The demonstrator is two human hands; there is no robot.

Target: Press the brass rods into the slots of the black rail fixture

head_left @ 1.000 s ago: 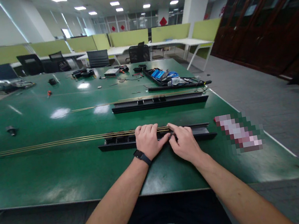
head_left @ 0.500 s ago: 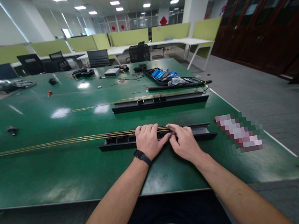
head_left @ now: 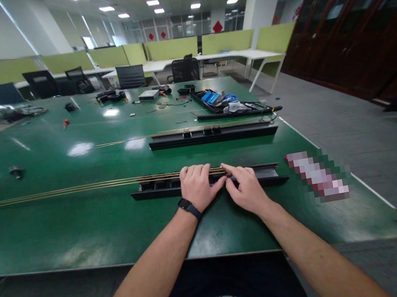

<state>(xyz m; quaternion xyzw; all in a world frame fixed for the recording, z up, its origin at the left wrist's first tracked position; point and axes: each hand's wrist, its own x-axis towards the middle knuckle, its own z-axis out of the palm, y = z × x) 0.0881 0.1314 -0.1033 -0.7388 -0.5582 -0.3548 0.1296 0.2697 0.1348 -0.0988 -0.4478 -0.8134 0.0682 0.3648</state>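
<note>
A black channel-shaped rail (head_left: 160, 193) lies across the green table in front of me. Several thin brass-coloured rods (head_left: 75, 190) run along its far side and stick out far to the left. My left hand (head_left: 197, 184) is wrapped over the middle of the rail and the rods, its thumb pointing right. Just to its right, my right hand (head_left: 245, 186) has thumb and index finger close together at the rod ends. Whatever small part may sit between those fingertips is hidden.
A second black rail (head_left: 214, 138) with rods lies behind. Farther back are a black tray (head_left: 225, 103) holding blue and grey items, and a grey box (head_left: 149, 96). A dark fitting (head_left: 16, 172) sits at left. A blurred-out packet (head_left: 318, 176) lies near the table's right edge.
My right index finger has shifted very slightly at the rod ends. Otherwise both hands, the rail and the rods stay in place.
</note>
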